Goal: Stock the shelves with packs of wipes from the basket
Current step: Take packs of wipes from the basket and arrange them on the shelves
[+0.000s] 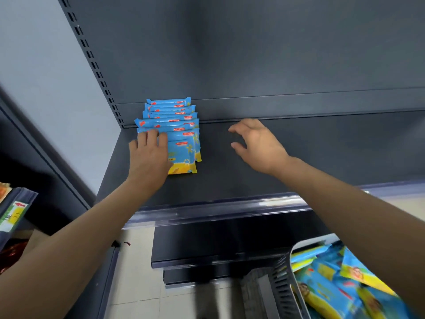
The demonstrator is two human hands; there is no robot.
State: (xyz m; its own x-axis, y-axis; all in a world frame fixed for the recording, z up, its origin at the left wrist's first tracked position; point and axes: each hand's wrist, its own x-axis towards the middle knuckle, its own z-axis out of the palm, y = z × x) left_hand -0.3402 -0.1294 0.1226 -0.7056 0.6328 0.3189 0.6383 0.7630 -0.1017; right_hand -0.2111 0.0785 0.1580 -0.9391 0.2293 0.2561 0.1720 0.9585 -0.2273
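Note:
Several blue and yellow packs of wipes (179, 125) lean in a row at the back left corner of the dark shelf (230, 178). My left hand (149, 155) lies flat on the frontmost pack, fingers straight and pressing on it. My right hand (255, 143) hovers over the bare shelf to the right of the row, fingers loosely curled, holding nothing. The grey basket (288, 279) at the bottom right holds more packs of wipes (340, 284).
The shelf's front edge carries a clear price strip (218, 210). Lower dark shelves (218, 249) sit beneath it. A perforated upright (92, 63) bounds the shelf on the left. Another shelf unit with goods (13, 210) stands at the far left.

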